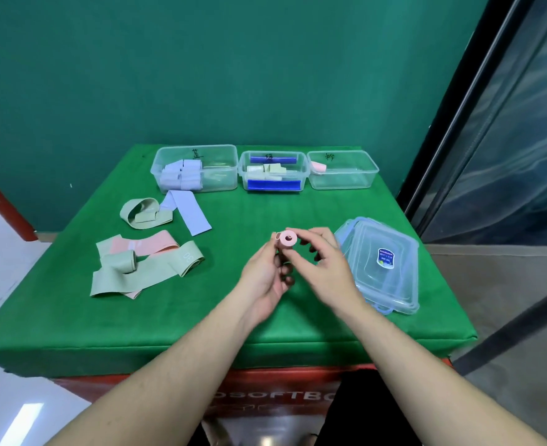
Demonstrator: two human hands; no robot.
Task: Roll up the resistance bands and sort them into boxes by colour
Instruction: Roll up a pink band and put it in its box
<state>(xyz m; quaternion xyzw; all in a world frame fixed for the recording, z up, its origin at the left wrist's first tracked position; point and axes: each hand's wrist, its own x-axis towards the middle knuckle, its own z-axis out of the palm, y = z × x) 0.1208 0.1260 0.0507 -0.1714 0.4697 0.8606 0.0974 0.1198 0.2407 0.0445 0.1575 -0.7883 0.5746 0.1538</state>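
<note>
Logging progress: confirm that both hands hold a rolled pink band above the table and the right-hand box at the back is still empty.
Not quite. The right-hand box already holds one pink roll, as the head view shows. Both the left hand and right hand do hold a rolled pink band.

Head view, downward over table

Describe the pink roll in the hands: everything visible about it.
The pink roll is a resistance band wound into a tight, short cylinder, its round end facing the camera with a small hole at the centre. It looks like matte, soft fabric or rubber, pale salmon pink. It is held in the air above the green table cover, in front of the boxes. The left hand grips it from below and behind, while the right hand pinches its right side with fingertips. Whether a loose tail remains is hidden.
</note>
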